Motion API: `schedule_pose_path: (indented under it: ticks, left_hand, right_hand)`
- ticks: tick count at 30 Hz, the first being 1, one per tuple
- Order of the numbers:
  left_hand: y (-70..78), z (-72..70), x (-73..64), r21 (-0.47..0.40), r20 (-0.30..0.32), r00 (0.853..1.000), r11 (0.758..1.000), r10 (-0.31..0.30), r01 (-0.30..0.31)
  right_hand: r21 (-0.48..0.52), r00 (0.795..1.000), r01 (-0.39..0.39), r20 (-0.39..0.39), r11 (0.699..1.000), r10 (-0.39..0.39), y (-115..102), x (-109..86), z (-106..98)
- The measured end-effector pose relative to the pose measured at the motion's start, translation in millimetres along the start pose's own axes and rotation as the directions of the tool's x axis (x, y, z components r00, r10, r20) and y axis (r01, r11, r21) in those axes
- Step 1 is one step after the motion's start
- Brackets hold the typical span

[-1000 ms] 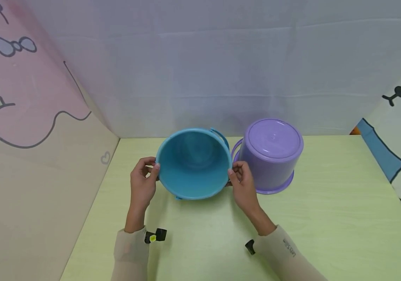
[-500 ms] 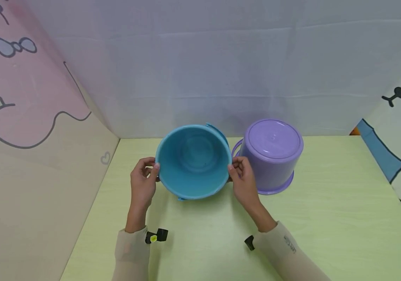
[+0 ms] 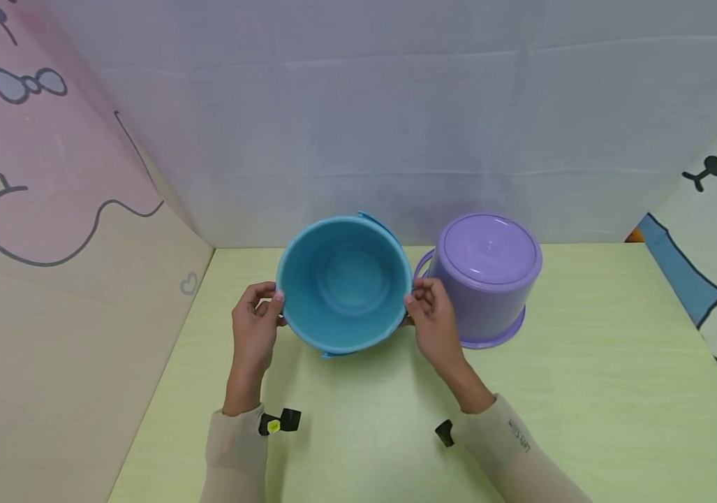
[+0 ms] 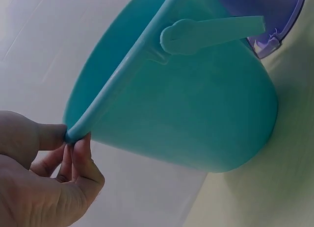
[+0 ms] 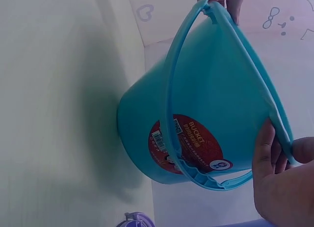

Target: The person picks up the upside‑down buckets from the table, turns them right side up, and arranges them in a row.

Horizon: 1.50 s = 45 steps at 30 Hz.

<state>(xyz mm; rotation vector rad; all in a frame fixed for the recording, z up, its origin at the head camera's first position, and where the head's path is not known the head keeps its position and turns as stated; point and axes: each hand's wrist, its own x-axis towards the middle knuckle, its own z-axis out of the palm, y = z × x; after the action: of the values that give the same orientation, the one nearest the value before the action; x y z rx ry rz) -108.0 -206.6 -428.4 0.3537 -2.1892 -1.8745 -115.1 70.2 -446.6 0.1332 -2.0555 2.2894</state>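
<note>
A blue bucket [image 3: 358,279] is tilted with its open mouth toward me and its inside showing. My left hand [image 3: 255,325] pinches the left side of its rim, thumb inside and fingers outside. On the opposite side, my right hand [image 3: 436,321] pinches the rim the same way. The handle [image 5: 169,89] hangs loose in the right wrist view, across a red oval label [image 5: 206,143] on the bucket's outer wall. Whether the base touches the table cannot be told. Just right of my right hand, a purple bucket [image 3: 486,300] stands upside down on its rim.
The pale yellow-green table [image 3: 609,391] extends to both sides and toward me. A white sheet [image 3: 408,126] closes off the back. Printed panels with cartoon figures stand at the left [image 3: 69,335] and right [image 3: 710,265].
The blue bucket has turned slightly between my hands, its handle joint at the back shifting left and its mouth facing up more. Both hands keep their hold; the purple bucket stays put.
</note>
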Motion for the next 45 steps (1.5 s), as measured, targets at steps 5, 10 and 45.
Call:
schedule_pose_path:
  ticks: [5,10,45]
  left_hand:
    - [-0.1,-0.6,0.8,-0.033,0.003,1.0,0.999,-0.02,0.02]
    - [0.0,-0.5,2.6,-0.068,0.015,0.999,0.997,-0.038,0.039]
    - [3.1,1.2,28.3,-0.299,0.064,0.975,0.928,-0.213,0.223]
  right_hand:
    - [0.011,1.0,0.004,-0.003,1.0,-0.004,-2,4.2,1]
    - [0.027,0.999,-0.022,-0.024,0.999,0.023,-3,9.2,2]
    - [0.035,0.991,-0.12,-0.052,0.992,0.122,-22,57.0,15]
